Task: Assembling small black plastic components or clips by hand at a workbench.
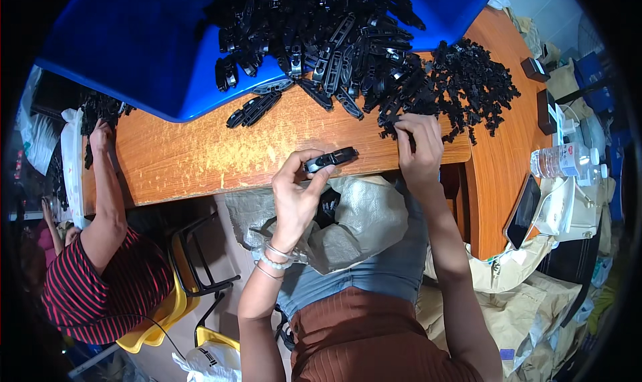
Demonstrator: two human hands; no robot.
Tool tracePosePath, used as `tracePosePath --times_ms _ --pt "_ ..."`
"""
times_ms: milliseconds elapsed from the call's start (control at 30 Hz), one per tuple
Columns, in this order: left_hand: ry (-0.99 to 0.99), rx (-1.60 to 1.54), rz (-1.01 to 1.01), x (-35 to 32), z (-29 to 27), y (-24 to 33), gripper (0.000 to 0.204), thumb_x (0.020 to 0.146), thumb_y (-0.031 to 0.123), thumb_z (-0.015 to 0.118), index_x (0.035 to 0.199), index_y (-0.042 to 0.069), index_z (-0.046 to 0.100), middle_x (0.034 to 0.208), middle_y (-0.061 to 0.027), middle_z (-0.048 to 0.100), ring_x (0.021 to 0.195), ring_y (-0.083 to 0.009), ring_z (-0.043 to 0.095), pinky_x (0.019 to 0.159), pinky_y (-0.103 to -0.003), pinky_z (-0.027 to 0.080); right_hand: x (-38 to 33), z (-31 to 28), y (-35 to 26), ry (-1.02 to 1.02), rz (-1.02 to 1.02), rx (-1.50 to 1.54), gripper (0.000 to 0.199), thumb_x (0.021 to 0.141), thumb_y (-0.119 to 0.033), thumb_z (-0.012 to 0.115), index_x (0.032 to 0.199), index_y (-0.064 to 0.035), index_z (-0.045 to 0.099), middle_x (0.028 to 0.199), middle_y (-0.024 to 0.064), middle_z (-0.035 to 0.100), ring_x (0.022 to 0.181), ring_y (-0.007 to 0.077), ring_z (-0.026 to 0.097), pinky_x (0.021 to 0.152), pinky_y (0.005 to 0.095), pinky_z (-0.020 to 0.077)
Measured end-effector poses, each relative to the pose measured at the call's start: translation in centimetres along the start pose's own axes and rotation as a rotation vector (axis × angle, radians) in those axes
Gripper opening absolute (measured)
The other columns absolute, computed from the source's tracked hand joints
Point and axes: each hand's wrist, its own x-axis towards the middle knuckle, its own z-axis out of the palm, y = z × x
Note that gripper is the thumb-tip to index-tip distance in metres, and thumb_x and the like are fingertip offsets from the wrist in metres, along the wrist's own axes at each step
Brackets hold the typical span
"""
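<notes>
While the left hand (297, 193) grips a black part (338, 157), the right hand (421, 151) touches the edge of the small pieces (478, 81)

As the two hands work well apart, the left one has its thumb and fingers clamped on the long black part, which it holds just above the front edge of the wooden table (180, 145). Bracelets (277, 258) circle that wrist. The right hand's fingers bend down at the near edge of the small black pieces; I cannot tell whether anything is pinched between them.

Beyond the hands, a heap of larger black parts (328, 34) spills from a blue bin (144, 54) onto the tabletop. A grey sack (378, 215) gapes over the person's lap, with dark things inside. Near the table's right edge are a phone (523, 211) and clear plastic bottles (555, 161). At the left, a co-worker in a striped top (100, 288) has one hand (100, 136) at another dark heap (100, 108)
</notes>
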Motion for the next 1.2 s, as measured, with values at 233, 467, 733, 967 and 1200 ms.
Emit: tracePosePath --times_ms 233,467,733,967,1200 --pt "-0.071 -0.213 -0.036 -0.7 0.5 0.9 0.022 0.078 -0.002 0.069 0.098 0.000 0.062 0.080 -0.0013 0.065 0.062 -0.0010 0.054 0.055 -0.015 0.042 0.2 -2.0 -4.3 -0.034 0.317 0.430 0.016 0.074 0.010 0.063 0.088 0.0034 0.063 0.088 0.0126 0.064 0.081 0.0239 0.060 0.070 0.0296 0.0474" --pt "-0.209 -0.401 -0.069 -1.2 0.3 2.3 0.024 0.081 -0.009 0.062 0.104 -0.006 0.056 0.084 -0.0092 0.065 0.075 -0.0134 0.066 0.067 -0.020 0.055 0.2 -2.3 -6.0 -0.237 0.062 0.525 0.018 0.072 0.006 0.066 0.089 -0.0019 0.065 0.085 0.0083 0.063 0.073 0.0224 0.057 0.066 0.0308 0.0449" --pt "-0.210 -0.464 -0.166 -1.3 0.0 2.5 0.016 0.080 -0.008 0.063 0.095 -0.003 0.057 0.084 -0.0059 0.064 0.074 -0.0097 0.065 0.064 -0.019 0.053 0.0 -2.7 -6.4 -0.285 -0.137 0.389 0.023 0.073 0.002 0.067 0.095 -0.0047 0.065 0.093 0.0066 0.061 0.076 0.0211 0.056 0.067 0.0307 0.0438" --pt "-0.280 -0.270 -0.028 -1.5 -0.7 2.8 0.018 0.080 -0.004 0.064 0.097 -0.002 0.060 0.079 -0.0057 0.066 0.062 -0.0070 0.061 0.053 -0.019 0.047 -2.0 -2.8 -6.0 -0.605 0.681 0.842 0.029 0.079 -0.006 0.067 0.107 -0.0036 0.064 0.085 0.0045 0.062 0.071 0.0084 0.054 0.064 0.0212 0.0410" --pt "0.022 0.432 0.376 4.7 -4.0 1.5 0.016 0.084 0.012 0.062 0.095 0.001 0.066 0.090 -0.0133 0.065 0.072 -0.0251 0.063 0.060 -0.034 0.049 -3.0 -3.4 -5.4 -0.802 0.422 0.914 0.019 0.082 -0.007 0.061 0.100 -0.0008 0.065 0.082 0.0100 0.064 0.075 0.0149 0.061 0.069 0.0255 0.0466"
